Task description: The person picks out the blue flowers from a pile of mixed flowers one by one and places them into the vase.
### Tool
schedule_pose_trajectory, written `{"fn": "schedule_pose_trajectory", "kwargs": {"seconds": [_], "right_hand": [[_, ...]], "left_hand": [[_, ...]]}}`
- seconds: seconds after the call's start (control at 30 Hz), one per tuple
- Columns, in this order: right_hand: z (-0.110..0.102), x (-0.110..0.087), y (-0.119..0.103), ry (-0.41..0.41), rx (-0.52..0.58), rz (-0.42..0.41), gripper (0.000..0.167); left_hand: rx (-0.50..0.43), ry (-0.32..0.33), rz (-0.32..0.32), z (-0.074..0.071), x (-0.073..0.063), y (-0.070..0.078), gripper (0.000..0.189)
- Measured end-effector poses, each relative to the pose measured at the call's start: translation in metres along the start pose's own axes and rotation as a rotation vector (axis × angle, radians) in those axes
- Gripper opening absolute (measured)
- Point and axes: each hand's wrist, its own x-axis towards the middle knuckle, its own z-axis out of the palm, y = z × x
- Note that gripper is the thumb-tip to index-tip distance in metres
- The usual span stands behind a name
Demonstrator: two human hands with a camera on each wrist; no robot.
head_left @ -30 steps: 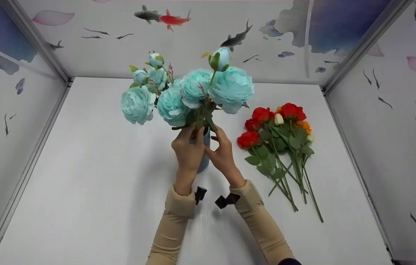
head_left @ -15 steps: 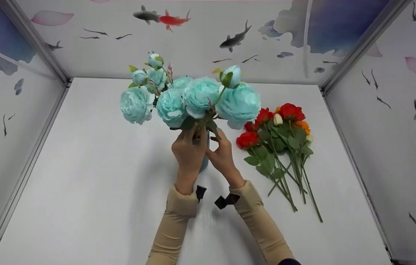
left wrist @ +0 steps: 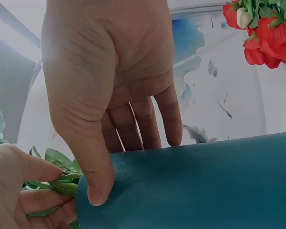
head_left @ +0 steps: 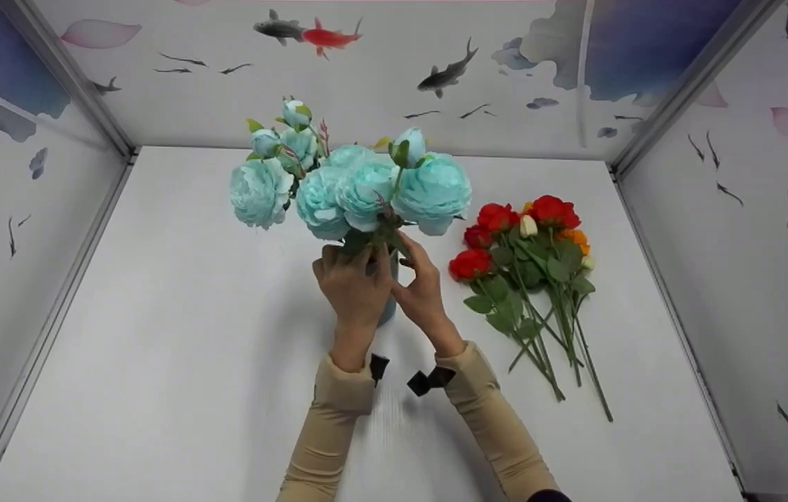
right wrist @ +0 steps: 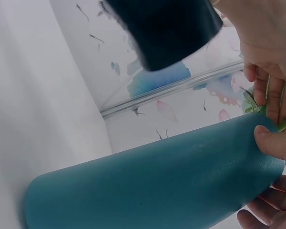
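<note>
A blue-green vase (head_left: 387, 310) stands on the white table (head_left: 178, 390), with large light blue artificial peonies (head_left: 432, 192) spreading over its mouth. My right hand (head_left: 425, 293) grips the vase near the rim; in the right wrist view its thumb (right wrist: 271, 143) lies along the wall while the fingers reach round the far side. At the mouth, the left hand (head_left: 359, 289) holds the green stems (left wrist: 62, 186) between thumb and fingers, seen at the lower left of the left wrist view. Leaves and blooms hide the vase's opening from above.
Right of the vase lie red roses (head_left: 471, 265) with orange and white blooms, their stems pointing toward the table's front. Printed walls (head_left: 366, 104) enclose the table at the back and sides. A black wrist camera (head_left: 432, 380) sits on each sleeve.
The right-hand peonies dip down and to the right, then swing back left. My left hand has shifted slightly left, its fingers spreading a little. The right hand keeps its place on the vase.
</note>
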Motion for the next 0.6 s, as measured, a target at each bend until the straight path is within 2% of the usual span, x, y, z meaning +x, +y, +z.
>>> {"fn": "schedule_pose_trajectory", "kwargs": {"seconds": [0.17,0.6], "right_hand": [[-0.0002,-0.0007,-0.0008,0.023,-0.027,0.007,0.052],[-0.0006,-0.0020,-0.0010,0.015,-0.053,0.067,0.049]], "left_hand": [[0.017,-0.008,-0.013,-0.0001,-0.0018,-0.0012,0.019],[0.077,-0.088,-0.063,-0.0027,-0.0055,-0.0054,0.026]]}}
